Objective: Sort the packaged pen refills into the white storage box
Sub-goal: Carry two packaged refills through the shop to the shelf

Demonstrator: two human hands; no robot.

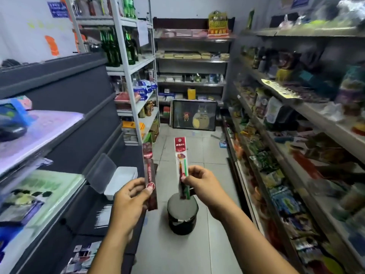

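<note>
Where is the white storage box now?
In the head view, the white storage box sits open on the dark shelf at the left, just beyond the left hand.

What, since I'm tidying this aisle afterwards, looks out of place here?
A framed cartoon picture stands on the floor against the back shelves, not hung, and a few small scraps lie beside it. The white storage box on the left has its clear lid tipped up, which fits the sorting.
</note>
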